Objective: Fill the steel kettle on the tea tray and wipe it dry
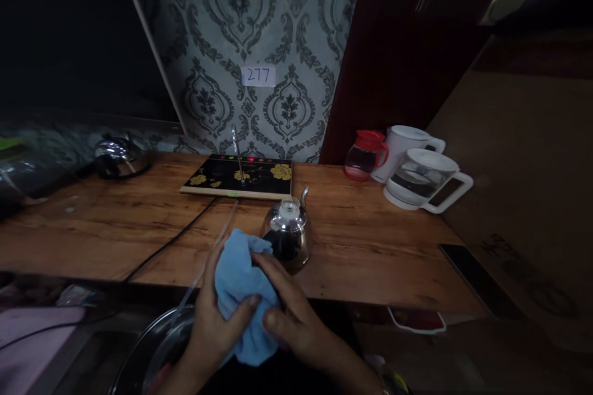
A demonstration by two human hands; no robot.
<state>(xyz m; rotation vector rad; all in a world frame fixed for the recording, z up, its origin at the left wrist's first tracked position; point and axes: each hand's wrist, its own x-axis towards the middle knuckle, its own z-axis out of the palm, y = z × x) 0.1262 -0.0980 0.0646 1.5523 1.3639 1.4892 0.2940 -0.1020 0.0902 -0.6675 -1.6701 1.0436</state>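
Observation:
A bunched light blue cloth is gripped between my two hands, in front of the table's near edge. My left hand is wrapped around its left side, thumb pressed on the front. On the right side my right hand holds it, fingers over the top and thumb against it. Just beyond the cloth a shiny metal kettle with a clear lid knob stands upright on the wooden table, its spout at the back right. The cloth and my right fingers overlap the kettle's lower left; whether they touch it I cannot tell.
Behind the kettle lies a black panel with gold flowers and a curved metal tap. A second kettle stands left. Several jugs, one a white-handled glass jug, stand right. A black cable crosses the table; a metal basin sits below.

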